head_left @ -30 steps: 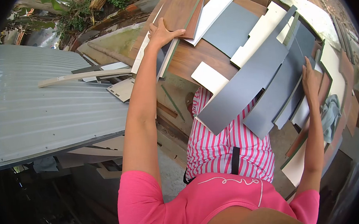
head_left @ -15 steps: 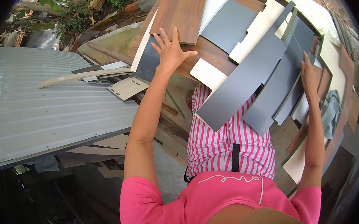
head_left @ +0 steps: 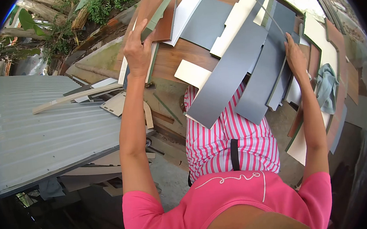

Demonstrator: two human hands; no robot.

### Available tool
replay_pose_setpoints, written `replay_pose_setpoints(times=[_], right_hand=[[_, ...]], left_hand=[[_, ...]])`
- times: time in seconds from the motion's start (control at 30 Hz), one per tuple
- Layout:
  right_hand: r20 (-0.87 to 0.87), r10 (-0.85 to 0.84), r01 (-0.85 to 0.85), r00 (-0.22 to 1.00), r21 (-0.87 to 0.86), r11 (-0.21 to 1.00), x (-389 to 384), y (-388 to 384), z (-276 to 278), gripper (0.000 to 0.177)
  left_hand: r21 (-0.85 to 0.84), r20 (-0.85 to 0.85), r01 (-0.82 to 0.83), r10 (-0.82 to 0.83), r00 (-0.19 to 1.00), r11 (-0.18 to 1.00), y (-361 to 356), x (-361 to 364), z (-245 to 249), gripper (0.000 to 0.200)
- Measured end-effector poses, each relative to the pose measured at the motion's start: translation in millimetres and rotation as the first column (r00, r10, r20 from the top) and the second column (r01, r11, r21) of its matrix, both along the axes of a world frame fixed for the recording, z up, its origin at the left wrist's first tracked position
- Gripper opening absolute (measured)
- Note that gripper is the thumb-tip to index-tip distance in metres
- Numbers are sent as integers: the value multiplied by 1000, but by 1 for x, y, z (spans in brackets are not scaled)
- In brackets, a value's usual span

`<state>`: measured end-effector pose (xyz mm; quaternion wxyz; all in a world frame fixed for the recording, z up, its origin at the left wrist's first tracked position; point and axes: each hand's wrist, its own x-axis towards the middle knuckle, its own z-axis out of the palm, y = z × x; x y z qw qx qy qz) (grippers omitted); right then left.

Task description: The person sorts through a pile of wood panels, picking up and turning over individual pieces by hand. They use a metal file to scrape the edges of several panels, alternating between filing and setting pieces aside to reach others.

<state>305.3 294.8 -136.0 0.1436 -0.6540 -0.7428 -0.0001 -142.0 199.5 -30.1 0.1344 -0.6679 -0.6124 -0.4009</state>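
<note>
My left hand (head_left: 138,51) is closed round the near end of a narrow board (head_left: 158,15) with a greenish edge, tilted up on its side. Beneath it lies a reddish-brown board (head_left: 167,28) beside a white strip (head_left: 191,12). My right hand (head_left: 295,57) rests at the right side of the long dark grey boards, fingers close together near the edge of one board (head_left: 269,57); whether it grips that board is unclear. Another long grey board (head_left: 227,73) lies slanted over the pile, near a cream piece (head_left: 192,73).
A corrugated metal sheet (head_left: 52,128) spreads at the left, with loose strips on it. A grey-green cloth (head_left: 327,85) hangs over boards at the right. Plants (head_left: 110,7) and logs (head_left: 42,11) lie beyond the pile.
My left hand has gone from spread fingers on the brown board to a grip on a narrow board, now tilted up. The view has shifted, and the pile appears further left.
</note>
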Motion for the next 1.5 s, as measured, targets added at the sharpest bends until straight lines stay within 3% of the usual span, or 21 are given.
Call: replay_pose_setpoints(times=[0.07,0.1,0.17,0.27,0.37,0.53,0.6,0.67,0.7,0.73,0.77,0.87,1.03,1.1,1.23,1.27,1.3,1.37,1.4,1.47,1.5], right_hand=[[-10,3,-3,1000,1,1000,4,4,-7,43],[-6,-6,6,1000,-2,1000,5,4,-7,43],[43,-6,3,999,61,998,0,0,-3,41],[45,3,-6,999,67,998,-1,1,-6,41],[25,18,-19,1000,56,998,-1,0,-5,41],[-161,66,-76,985,-58,995,0,-6,17,44],[-477,159,-160,864,39,986,-12,-29,34,46],[-590,-3,-181,807,-252,951,-45,-80,105,43],[-611,188,-292,769,-74,954,-56,-100,117,42],[-595,372,-387,712,109,916,-64,-121,129,42],[-584,468,-481,663,146,864,-76,-143,152,46],[-472,587,-683,658,-44,729,-86,-184,187,55],[-361,613,-696,702,-168,698,-84,-191,186,58],[-270,594,-643,758,-154,750,-77,-181,179,58],[-237,364,-409,901,-180,895,-55,-138,150,47],[-285,303,-364,909,-193,911,-46,-120,139,43],[-404,352,-406,844,-54,912,-31,-101,113,42],[-423,176,-314,889,-284,906,-8,-75,102,42],[-423,171,-307,890,-277,910,-9,-77,108,42],[-779,-182,-380,600,-479,791,-21,-87,122,43],[-777,-193,-375,599,-485,790,-25,-90,121,43]], left_hand=[[-10,211,-90,90,973,996,-21,24,33,29],[-13,214,-82,82,973,997,-35,35,44,29],[-50,440,-49,66,896,998,-62,58,58,28],[83,596,-10,-42,802,997,-88,92,58,29],[62,723,39,-71,687,997,-105,121,50,29],[-32,694,100,-50,718,994,-115,146,30,30],[8,666,135,-106,738,991,-117,147,25,32],[-10,681,129,-88,727,992,-121,148,21,32],[-21,697,144,-88,712,989,-123,147,19,32],[-16,682,138,-90,726,990,-123,147,18,32],[-17,681,141,-92,726,990,-125,147,20,32],[-62,685,156,-72,725,986,-128,149,25,31],[-124,727,127,3,686,984,-134,149,15,33],[-113,744,141,-10,668,984,-136,150,17,33],[-86,773,172,-43,633,981,-139,148,11,32],[-92,783,174,-37,622,980,-140,148,11,31],[-86,785,184,-48,618,979,-140,148,11,31],[-63,757,155,-54,651,986,-141,147,12,31],[-69,735,135,-41,677,988,-141,145,9,31],[-83,760,110,-8,650,990,-141,143,5,31],[-108,780,83,32,625,991,-143,143,3,31]])
